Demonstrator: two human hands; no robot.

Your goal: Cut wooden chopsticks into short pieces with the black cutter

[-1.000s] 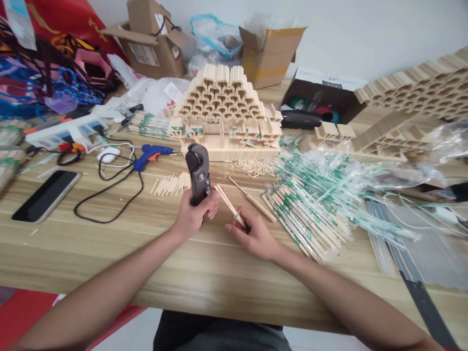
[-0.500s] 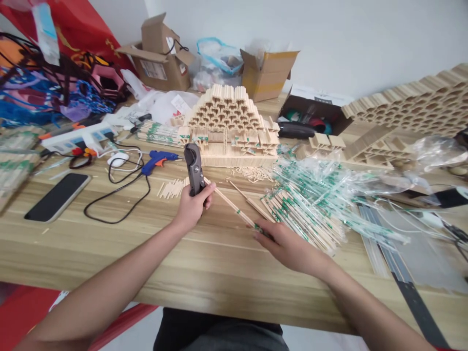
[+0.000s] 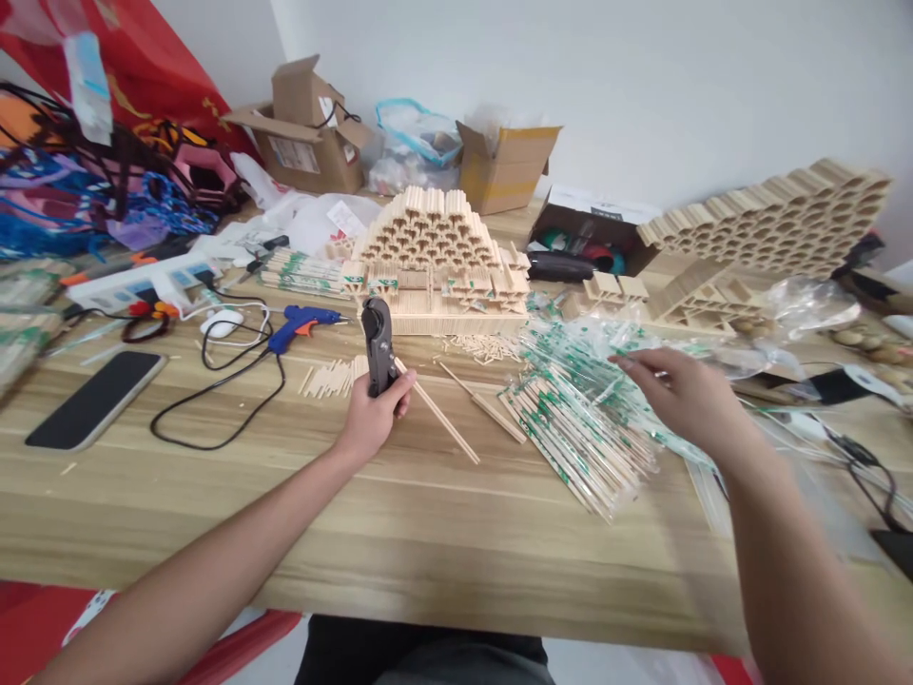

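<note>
My left hand (image 3: 378,411) is closed around a dark grey hand tool (image 3: 379,344) that looks like a cutter, held upright. The same hand also grips a pair of bare wooden chopsticks (image 3: 446,423), slanting down to the right. Over the heap of clear and green plastic wrappers (image 3: 577,342) hovers my right hand (image 3: 685,395), fingers bent and pinched at a thin plastic wrapper that is hard to separate from the heap. Wrapped chopsticks (image 3: 577,442) lie beside it. Loose chopsticks (image 3: 492,414) rest between the hands, and short cut sticks (image 3: 334,378) lie left of the tool.
Behind stands a stacked chopstick structure (image 3: 435,247), with a larger honeycomb-like one (image 3: 770,224) at right. A blue glue gun (image 3: 303,323), its cable, a phone (image 3: 96,400) and a power strip (image 3: 146,285) occupy the left. Cardboard boxes (image 3: 306,157) line the wall.
My right hand has moved right and away from the chopsticks to above the wrapper heap. The chopsticks in my left hand now show bare, their printed sleeve gone. The view has shifted slightly.
</note>
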